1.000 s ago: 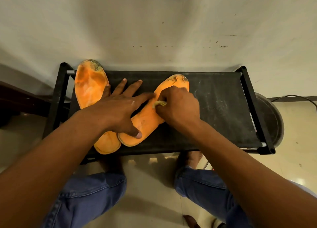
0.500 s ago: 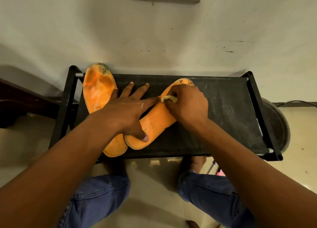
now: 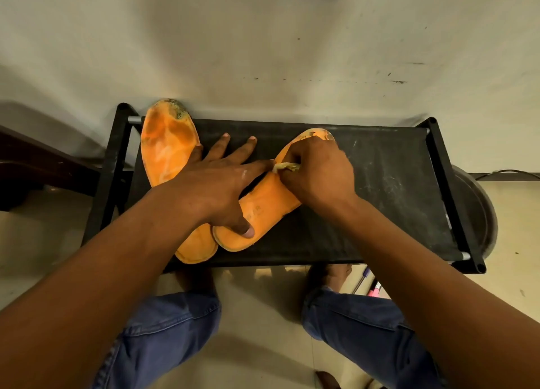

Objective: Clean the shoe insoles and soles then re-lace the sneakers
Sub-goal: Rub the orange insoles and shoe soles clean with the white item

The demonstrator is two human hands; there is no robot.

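Compared to a second ago the right hand (image 3: 317, 173) has slid up the insole, from around the middle toward the toe end, so more of the orange heel half is showing now and you can make out faint printing on it. That hand is curled tight around a small yellowish cloth (image 3: 285, 167), with just a scrap poking out by the thumb side, pressed down on the right insole (image 3: 264, 206). The left hand (image 3: 217, 188) hasn't really shifted: fingers spread flat, thumb pinning the heel end of that insole, index finger reaching to just beside the cloth, the other fingers lying on the black shelf top and touching the edge of the left insole (image 3: 168, 148). Both insoles lie on the black rack (image 3: 388, 189), heels nearly touching at the near edge, toes fanned apart; the left one's toe is grimy and hangs past the back rail against the wall (image 3: 263, 52). Below the rack you can see jeans-covered knees (image 3: 350, 318) and a bare foot (image 3: 328, 274) on the tiled floor. A round dark container (image 3: 479, 213) sits just beside the rack's right end.
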